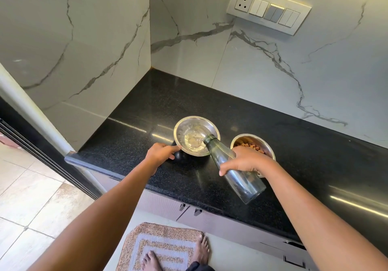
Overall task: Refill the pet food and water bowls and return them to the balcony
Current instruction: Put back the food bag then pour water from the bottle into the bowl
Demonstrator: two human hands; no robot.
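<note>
While the left hand (161,154) holds the near rim of the water bowl (186,128) on the black counter (147,107), the right hand (247,159) grips a tilted bottle (243,184), its mouth over this bowl; the food bowl (267,144) stands just beside, at right.

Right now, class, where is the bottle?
The bottle is at the centre of the head view, tilted in the right hand, its mouth over the rim of the left bowl, the kibble bowl just to its right.

One wide-angle head camera looks forward and steeply down, close over the desk (147,107), wall corner (150,61) at eleven o'clock.
</note>
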